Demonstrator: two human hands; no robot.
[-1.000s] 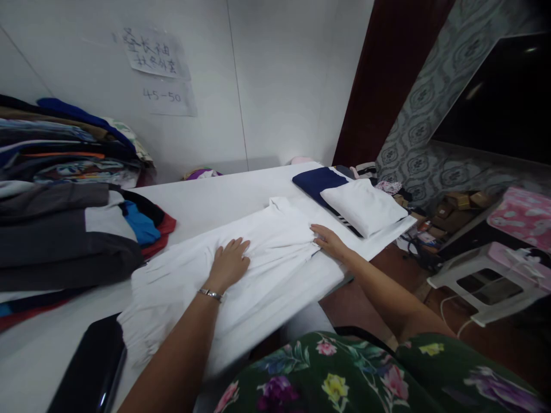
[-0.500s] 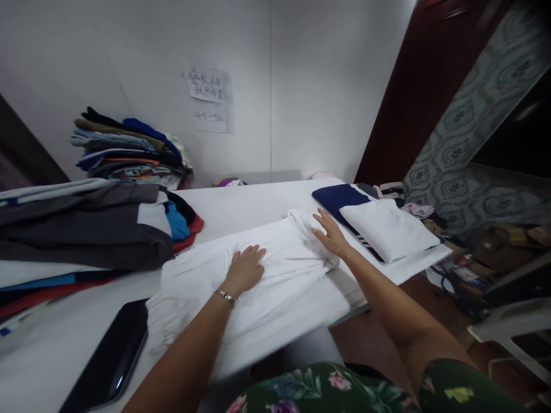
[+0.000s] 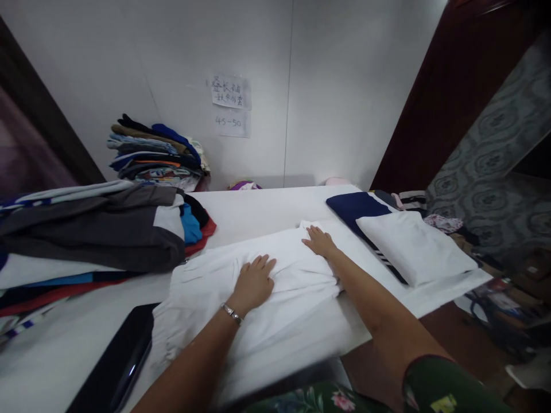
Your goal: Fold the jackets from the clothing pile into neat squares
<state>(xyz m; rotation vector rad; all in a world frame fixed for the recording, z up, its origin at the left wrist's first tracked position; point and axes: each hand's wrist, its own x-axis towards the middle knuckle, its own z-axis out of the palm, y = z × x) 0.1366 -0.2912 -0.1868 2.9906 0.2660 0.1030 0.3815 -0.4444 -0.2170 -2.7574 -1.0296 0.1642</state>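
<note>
A white garment with a gathered elastic edge, which looks like trousers (image 3: 198, 292), lies spread across the white table in front of me. My left hand (image 3: 255, 282), with a metal bracelet at the wrist, rests flat on its middle, fingers stretched out. Near the garment's far right end, my right hand (image 3: 319, 241) lies palm down with its fingers spread on the cloth. Neither hand grips anything. Some creases run through the fabric between and below the hands.
A folded white garment (image 3: 415, 246) and a folded navy garment (image 3: 355, 209) lie at the right. Dark grey clothes (image 3: 94, 229) are heaped at the left, with a tall clothes stack (image 3: 155, 152) behind. A black phone-like object (image 3: 118, 358) lies at the near left edge.
My right hand has come down from slightly raised onto the garment's right end, which lies flatter. My left hand stays flat on the cloth. The view has turned a little left.
</note>
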